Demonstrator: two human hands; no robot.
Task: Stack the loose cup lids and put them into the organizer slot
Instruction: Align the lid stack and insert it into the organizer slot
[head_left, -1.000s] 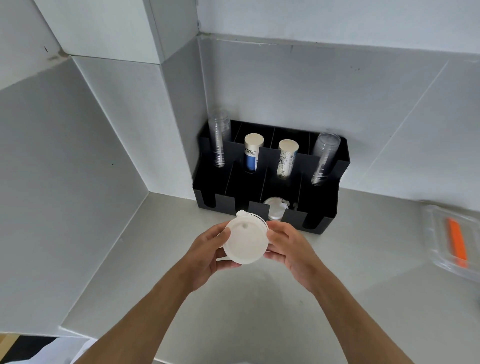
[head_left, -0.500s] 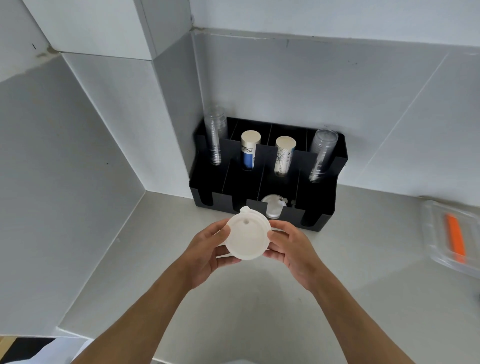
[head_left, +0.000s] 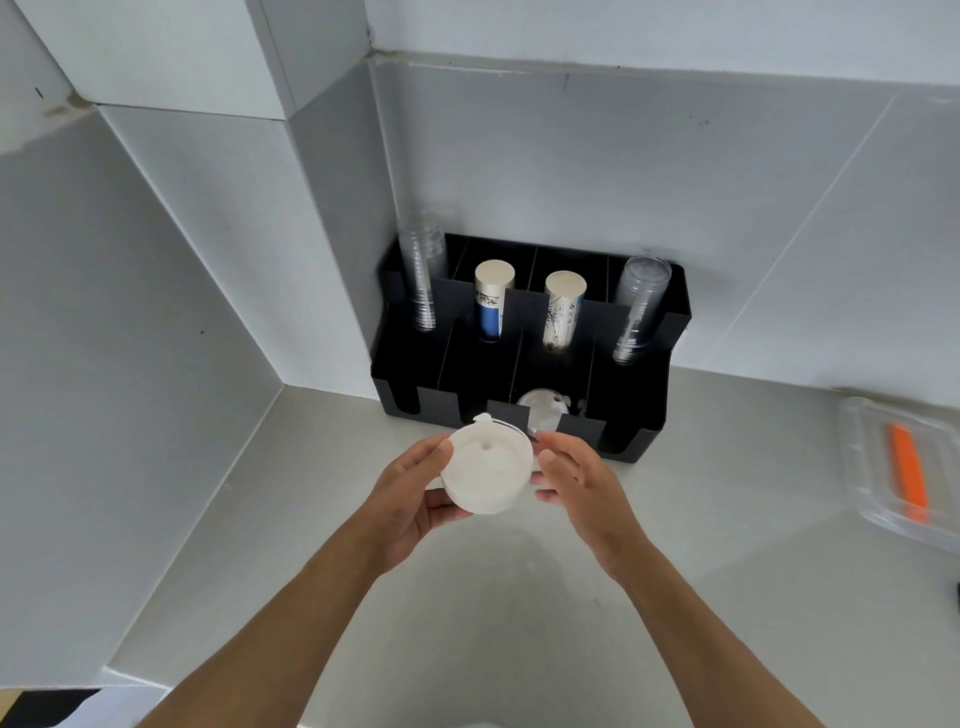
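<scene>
While the left hand (head_left: 410, 499) has its grip closed around the stack of white lids (head_left: 488, 470) above the desk (head_left: 519, 597), the right hand (head_left: 576, 480) is open, fingertips just beside the stack's rim. Behind them, 1 lid (head_left: 540, 410) sits in the black organizer's (head_left: 639, 415) front slot.

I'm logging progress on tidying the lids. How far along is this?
Some lids already sit in a front slot of the black organizer. A white lid stack is held by the left hand, with the right hand beside its edge. Left to do: set this stack into the slot.
</scene>
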